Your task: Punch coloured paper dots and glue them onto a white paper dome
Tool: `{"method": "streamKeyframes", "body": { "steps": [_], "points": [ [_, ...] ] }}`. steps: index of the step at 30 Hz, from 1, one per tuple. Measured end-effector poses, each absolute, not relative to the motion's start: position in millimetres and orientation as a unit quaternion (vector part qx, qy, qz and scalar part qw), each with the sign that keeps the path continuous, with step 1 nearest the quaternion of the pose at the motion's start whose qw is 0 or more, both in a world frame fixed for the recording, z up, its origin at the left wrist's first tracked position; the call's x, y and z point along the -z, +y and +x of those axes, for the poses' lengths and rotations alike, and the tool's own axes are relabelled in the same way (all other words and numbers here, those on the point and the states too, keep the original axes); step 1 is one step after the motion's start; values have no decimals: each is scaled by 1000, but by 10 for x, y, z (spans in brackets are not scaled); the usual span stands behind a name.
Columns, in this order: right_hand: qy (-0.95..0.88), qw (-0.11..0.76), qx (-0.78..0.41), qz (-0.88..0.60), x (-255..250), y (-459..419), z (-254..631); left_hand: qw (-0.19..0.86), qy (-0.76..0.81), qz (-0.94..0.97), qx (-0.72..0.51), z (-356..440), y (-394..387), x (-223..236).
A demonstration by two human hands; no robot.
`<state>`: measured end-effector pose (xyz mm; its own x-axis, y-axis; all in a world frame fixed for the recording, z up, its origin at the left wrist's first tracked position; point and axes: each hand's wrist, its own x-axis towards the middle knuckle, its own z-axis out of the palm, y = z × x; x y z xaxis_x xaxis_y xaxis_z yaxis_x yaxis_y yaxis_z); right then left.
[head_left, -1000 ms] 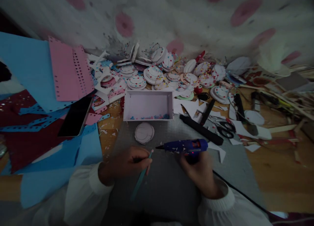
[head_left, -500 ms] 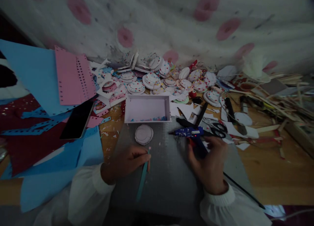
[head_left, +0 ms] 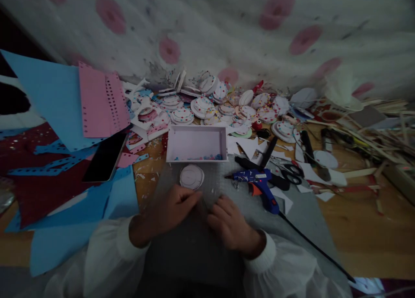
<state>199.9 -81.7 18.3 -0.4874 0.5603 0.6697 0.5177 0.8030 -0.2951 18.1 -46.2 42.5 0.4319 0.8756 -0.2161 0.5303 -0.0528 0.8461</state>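
Observation:
My left hand (head_left: 175,207) and my right hand (head_left: 228,223) meet over the grey mat (head_left: 194,250), fingertips almost touching. Both are closed in a pinch, and what lies between them is too dark to make out. Just beyond my left fingers a white paper disc (head_left: 191,176) lies flat. The blue glue gun (head_left: 259,183) lies on the mat to the right of my hands, nozzle pointing left, with its black cord (head_left: 311,244) trailing to the right. A white open box (head_left: 196,144) with a few coloured dots inside stands behind the disc.
Blue sheets (head_left: 48,99), a pink perforated sheet (head_left: 102,101) and a dark phone (head_left: 105,156) lie at the left. Several dotted paper discs (head_left: 207,106) are piled at the back. Scissors (head_left: 293,177), paper scraps and wooden sticks (head_left: 372,134) cover the right.
My right hand has put the glue gun down on the mat and come left to meet my left hand. The thin teal stick in my left hand no longer shows.

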Motion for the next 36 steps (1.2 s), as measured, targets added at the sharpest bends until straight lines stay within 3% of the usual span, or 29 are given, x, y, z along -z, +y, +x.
{"method": "streamKeyframes", "body": {
  "steps": [4, 6, 8, 13, 19, 36],
  "points": [
    [-726, 527, -225, -380, -83, -812, 2075, 237, 360, 847, -312, -64, -281, -405],
    [-683, 556, -247, -404, -41, -799, 2076, 132, 307, 895, -295, -162, -173, -353],
    [-671, 550, -265, -420, -14, -790, 2066, 95, 289, 920, -246, -209, -91, -281],
    [-659, 517, -300, -456, -16, -791, 2048, 130, 295, 928, -188, -193, -27, -123],
    [-631, 526, -318, -474, -56, -783, 2036, 226, 297, 894, -249, -229, 8, -98],
    [-680, 469, -305, -474, -46, -771, 1976, 238, 293, 885, -273, -178, -24, -65]
  ]
}}
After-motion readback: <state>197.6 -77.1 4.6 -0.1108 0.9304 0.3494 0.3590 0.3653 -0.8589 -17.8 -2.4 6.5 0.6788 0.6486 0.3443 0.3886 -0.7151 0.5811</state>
